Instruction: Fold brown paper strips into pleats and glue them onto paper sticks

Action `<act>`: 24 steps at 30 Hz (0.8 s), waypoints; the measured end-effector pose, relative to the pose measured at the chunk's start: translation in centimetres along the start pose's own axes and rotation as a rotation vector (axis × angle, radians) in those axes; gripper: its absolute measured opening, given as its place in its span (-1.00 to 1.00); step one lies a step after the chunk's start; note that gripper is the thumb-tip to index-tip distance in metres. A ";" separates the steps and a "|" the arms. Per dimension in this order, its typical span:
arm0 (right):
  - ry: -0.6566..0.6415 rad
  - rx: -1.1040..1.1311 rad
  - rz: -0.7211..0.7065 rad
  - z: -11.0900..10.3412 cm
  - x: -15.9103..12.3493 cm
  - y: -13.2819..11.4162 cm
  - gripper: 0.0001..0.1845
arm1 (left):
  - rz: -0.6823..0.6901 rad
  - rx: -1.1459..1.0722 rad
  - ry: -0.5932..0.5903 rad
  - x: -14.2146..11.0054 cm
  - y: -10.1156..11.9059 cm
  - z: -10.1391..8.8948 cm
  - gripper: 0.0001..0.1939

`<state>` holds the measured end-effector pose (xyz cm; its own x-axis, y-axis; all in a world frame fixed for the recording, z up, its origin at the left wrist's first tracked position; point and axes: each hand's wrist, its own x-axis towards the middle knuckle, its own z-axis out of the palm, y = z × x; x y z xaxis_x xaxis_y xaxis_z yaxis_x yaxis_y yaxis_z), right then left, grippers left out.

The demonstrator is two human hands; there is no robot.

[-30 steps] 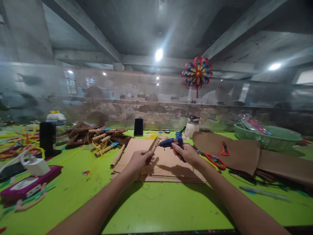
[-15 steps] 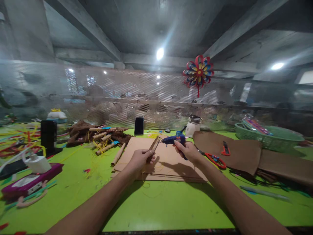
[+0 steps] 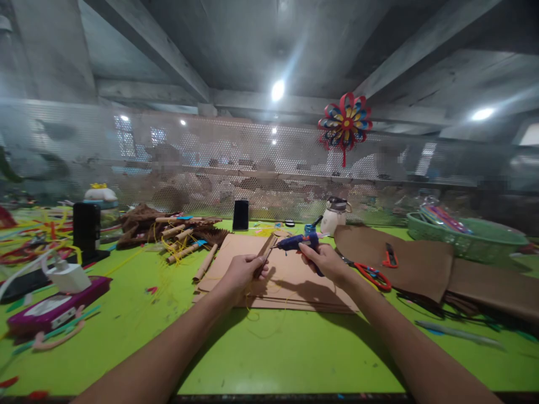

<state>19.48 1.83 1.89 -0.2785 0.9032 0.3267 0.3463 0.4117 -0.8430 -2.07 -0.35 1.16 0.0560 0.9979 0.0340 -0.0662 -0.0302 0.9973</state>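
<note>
My left hand (image 3: 244, 273) is closed round a narrow folded strip of brown paper (image 3: 266, 252), held slanting up above the sheets. In my right hand (image 3: 323, 259) is a blue hot glue gun (image 3: 297, 242); its nozzle points left and meets or nearly meets the strip's edge. Whether it touches I cannot tell. Below both hands lies a stack of light brown paper sheets (image 3: 236, 249) on the green table (image 3: 295, 353). Thin yellow threads trail over the stack's front edge.
Left are rolled paper tubes (image 3: 205, 262), a purple power strip (image 3: 59, 306) with a white plug (image 3: 69, 278), and a black phone (image 3: 241, 215) farther back. Right are red-handled scissors (image 3: 373, 276), a red cutter (image 3: 390, 256), brown paper (image 3: 415, 261), a green basket (image 3: 484, 244) and a white bottle (image 3: 334, 216).
The view has shifted very slightly. Both hands keep their grips, and the glue gun's nozzle stays by the strip, a touch lower along its edge.
</note>
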 end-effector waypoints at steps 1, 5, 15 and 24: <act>0.025 0.000 -0.002 0.0 0.1 0.2 -0.48 | -0.007 0.002 -0.002 -0.1 0.0 0.0 -0.83; 0.119 -0.013 -0.006 -0.1 0.5 0.8 -0.48 | -0.021 0.002 -0.002 -0.3 0.1 0.1 -0.80; 0.076 -0.054 0.016 0.1 -0.1 -0.2 -0.48 | -0.046 -0.011 0.009 -0.7 0.5 0.4 -0.83; 0.078 -0.032 -0.004 0.3 -0.4 -0.5 -0.49 | 0.002 -0.015 0.105 0.3 0.2 -0.4 -0.83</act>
<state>19.15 1.24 2.08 -0.2099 0.9078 0.3631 0.3740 0.4177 -0.8281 -2.47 -0.07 1.31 -0.0491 0.9984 0.0282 -0.0812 -0.0321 0.9962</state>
